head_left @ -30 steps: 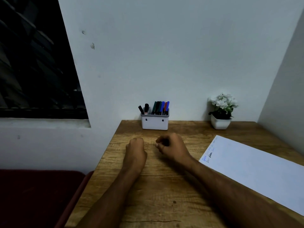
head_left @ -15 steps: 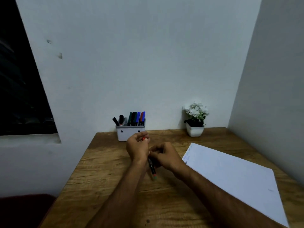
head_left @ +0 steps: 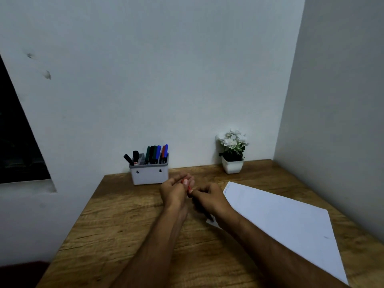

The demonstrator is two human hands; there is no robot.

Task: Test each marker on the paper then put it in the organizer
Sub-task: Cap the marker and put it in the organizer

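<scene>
The marker (head_left: 188, 187) sat between both hands above the desk (head_left: 128, 221), just in front of the organizer (head_left: 149, 176) and near the top left corner of the paper (head_left: 280, 221). Only a bit of red showed at the fingertips, and a dark barrel ran down under the right hand; its label could not be read.

The desk was wood with a strong brown grain, pushed into a corner of plain pale walls. The paper, one large white sheet, lay flat on the desk's right side at a slant; faint marks near its top corner were too small to read.

The left hand (head_left: 173, 191) had its fingers curled around the red end of the marker. The right hand (head_left: 209, 199) gripped the dark barrel, fingers curled, knuckles up. The two hands touched.

The organizer was a small, pale, rounded box with two dark holes in its front, standing against the back wall. About eight markers stood in it: two black ones (head_left: 133, 158) leaning at the left, and a tight row of green, dark, blue and red ones (head_left: 157, 154) at the right. One black marker had a white label with red print, unreadable.

A small white square pot with white flowers (head_left: 232, 154) stood at the desk's back edge, right of the organizer.
</scene>
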